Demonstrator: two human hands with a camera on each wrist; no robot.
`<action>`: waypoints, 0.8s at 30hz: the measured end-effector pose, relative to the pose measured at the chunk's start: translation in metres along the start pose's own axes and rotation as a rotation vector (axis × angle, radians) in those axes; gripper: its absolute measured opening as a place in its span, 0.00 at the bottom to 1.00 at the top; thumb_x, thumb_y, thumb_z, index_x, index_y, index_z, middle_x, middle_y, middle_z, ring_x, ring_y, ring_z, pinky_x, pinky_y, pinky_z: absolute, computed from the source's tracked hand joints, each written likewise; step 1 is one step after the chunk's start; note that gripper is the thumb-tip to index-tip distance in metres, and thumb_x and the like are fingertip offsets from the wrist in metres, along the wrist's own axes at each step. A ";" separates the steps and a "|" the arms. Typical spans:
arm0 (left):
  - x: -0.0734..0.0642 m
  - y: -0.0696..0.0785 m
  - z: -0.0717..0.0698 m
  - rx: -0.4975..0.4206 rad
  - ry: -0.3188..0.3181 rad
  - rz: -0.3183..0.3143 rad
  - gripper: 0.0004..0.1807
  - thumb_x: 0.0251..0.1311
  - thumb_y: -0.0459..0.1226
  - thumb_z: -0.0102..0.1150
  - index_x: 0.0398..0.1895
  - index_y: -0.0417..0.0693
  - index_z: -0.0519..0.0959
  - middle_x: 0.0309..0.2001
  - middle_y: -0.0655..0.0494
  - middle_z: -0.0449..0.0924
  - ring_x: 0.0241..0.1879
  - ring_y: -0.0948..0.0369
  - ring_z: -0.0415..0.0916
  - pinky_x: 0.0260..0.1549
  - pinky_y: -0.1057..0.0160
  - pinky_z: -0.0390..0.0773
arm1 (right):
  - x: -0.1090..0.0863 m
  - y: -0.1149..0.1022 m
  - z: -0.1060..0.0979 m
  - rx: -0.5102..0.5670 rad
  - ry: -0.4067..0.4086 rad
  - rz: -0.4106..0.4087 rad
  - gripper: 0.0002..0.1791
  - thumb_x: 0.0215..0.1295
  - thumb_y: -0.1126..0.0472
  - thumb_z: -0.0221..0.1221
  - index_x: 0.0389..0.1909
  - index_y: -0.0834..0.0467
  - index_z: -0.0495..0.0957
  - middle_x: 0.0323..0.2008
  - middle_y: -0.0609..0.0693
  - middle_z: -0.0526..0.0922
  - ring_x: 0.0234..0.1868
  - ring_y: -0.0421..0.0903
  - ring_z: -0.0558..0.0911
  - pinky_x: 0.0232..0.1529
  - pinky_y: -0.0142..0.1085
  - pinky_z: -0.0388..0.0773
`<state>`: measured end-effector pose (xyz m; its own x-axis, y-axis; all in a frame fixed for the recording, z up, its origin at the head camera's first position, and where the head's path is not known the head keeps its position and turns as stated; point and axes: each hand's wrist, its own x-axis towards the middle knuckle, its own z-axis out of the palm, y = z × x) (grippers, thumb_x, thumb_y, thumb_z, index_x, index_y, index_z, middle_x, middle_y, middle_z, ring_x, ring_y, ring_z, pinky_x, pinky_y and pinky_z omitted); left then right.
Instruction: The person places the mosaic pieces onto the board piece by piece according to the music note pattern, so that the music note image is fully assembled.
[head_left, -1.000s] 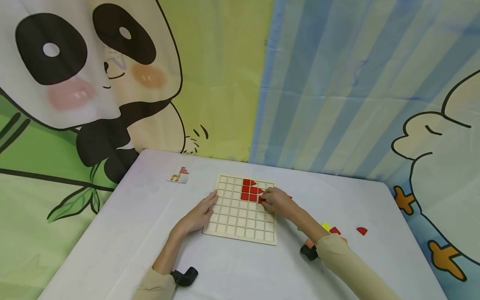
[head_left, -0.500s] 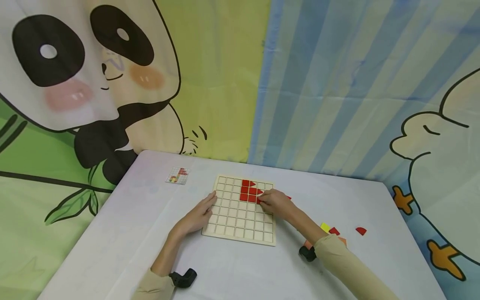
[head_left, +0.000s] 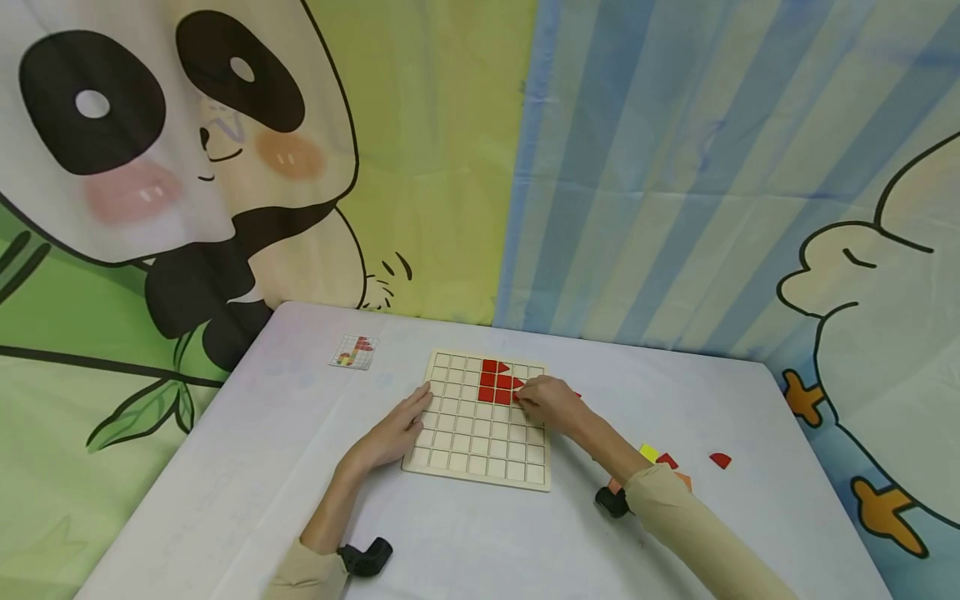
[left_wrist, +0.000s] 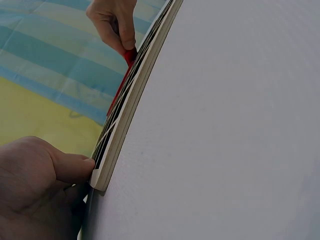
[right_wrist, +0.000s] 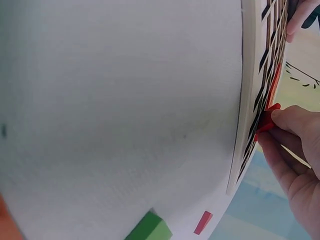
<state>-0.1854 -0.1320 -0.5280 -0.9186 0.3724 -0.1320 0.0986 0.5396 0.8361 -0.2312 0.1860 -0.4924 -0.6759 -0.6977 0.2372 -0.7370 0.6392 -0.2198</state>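
Observation:
A wooden grid board (head_left: 465,454) lies on the table, with several red pieces (head_left: 495,387) set in its upper cells. My left hand (head_left: 392,432) rests along the board's left edge with fingers extended. In the left wrist view its thumb (left_wrist: 75,167) touches the board's corner. Over the right part of the board, my right hand (head_left: 553,404) pinches a red piece (right_wrist: 267,119) between thumb and fingertips, beside the placed red ones. That piece is tilted against the grid in the right wrist view; its exact shape is partly hidden by the fingers.
A small pattern card (head_left: 354,352) lies left of the board. Loose pieces lie to the right, among them a yellow one (head_left: 648,452), a red quarter-round (head_left: 721,460) and a green block (right_wrist: 150,229). The right forearm partly covers that group. A printed cloth backdrop (head_left: 435,167) stands behind the table.
The head view has shifted slightly. My right hand stays at the same cells, with small finger movement around the red piece. The left hand keeps its place on the board's edge.

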 end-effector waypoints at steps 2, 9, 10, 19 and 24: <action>0.000 0.000 -0.001 0.001 0.000 0.002 0.31 0.78 0.29 0.41 0.81 0.38 0.53 0.85 0.48 0.43 0.84 0.48 0.36 0.81 0.42 0.43 | 0.000 0.000 0.001 0.014 0.004 0.020 0.04 0.64 0.73 0.66 0.36 0.65 0.89 0.35 0.55 0.90 0.40 0.52 0.88 0.43 0.40 0.88; 0.001 -0.001 0.000 0.001 -0.005 0.002 0.31 0.78 0.29 0.41 0.81 0.37 0.53 0.85 0.48 0.42 0.84 0.47 0.37 0.81 0.42 0.43 | -0.005 -0.003 0.006 0.017 0.007 0.057 0.03 0.65 0.71 0.66 0.34 0.63 0.88 0.37 0.54 0.89 0.41 0.51 0.87 0.44 0.40 0.87; 0.001 -0.001 0.000 0.002 -0.007 0.003 0.30 0.78 0.29 0.41 0.81 0.37 0.53 0.85 0.47 0.42 0.84 0.47 0.37 0.81 0.42 0.43 | -0.007 -0.004 0.004 0.018 0.004 0.051 0.03 0.66 0.71 0.66 0.36 0.64 0.88 0.39 0.55 0.89 0.43 0.52 0.87 0.46 0.41 0.87; 0.000 0.000 0.001 0.003 -0.008 0.005 0.30 0.78 0.29 0.41 0.81 0.36 0.54 0.85 0.48 0.43 0.84 0.47 0.37 0.81 0.41 0.44 | -0.030 0.010 -0.023 0.052 0.005 0.329 0.16 0.65 0.66 0.69 0.52 0.67 0.85 0.47 0.60 0.83 0.47 0.56 0.82 0.46 0.47 0.85; 0.000 0.000 0.000 0.002 -0.004 0.001 0.30 0.78 0.29 0.41 0.81 0.37 0.54 0.85 0.48 0.42 0.84 0.47 0.37 0.81 0.41 0.43 | -0.037 0.030 -0.029 0.058 -0.057 0.448 0.17 0.66 0.64 0.69 0.53 0.68 0.84 0.48 0.61 0.83 0.49 0.57 0.83 0.52 0.49 0.85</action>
<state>-0.1848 -0.1319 -0.5281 -0.9171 0.3758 -0.1331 0.1005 0.5409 0.8351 -0.2284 0.2407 -0.4802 -0.9257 -0.3744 0.0549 -0.3697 0.8638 -0.3423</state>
